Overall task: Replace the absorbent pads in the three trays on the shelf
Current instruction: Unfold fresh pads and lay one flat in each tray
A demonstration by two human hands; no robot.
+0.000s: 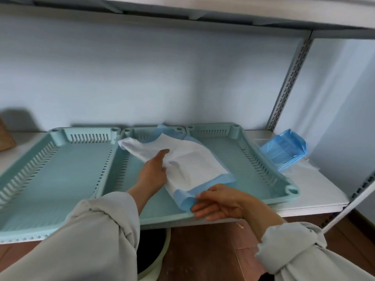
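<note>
A white metal shelf with perforated grey uprights stands against a pale blue wall and carries three pale green plastic trays with slotted sides, set side by side and touching. The left tray and the right tray show bare floors. The middle tray holds a rumpled white absorbent pad with a blue plastic border, which lies crookedly, its far edge climbing the tray's back wall and its right side spilling over the rim into the right tray.

Two arms in light grey sleeves reach in from below. The left hand rests on the pad's left side, fingers loosely extended, the thumb pressing into the white sheet; whether it grips a fold I cannot tell. The right hand is at the near blue corner of the pad, fingers curled and pinching the border at the tray's front edge.

On the shelf just right of the trays lies a folded stack of blue pads in clear wrapping. Beneath the shelf, on a reddish-brown floor, stands a round pale bin with a dark interior.
</note>
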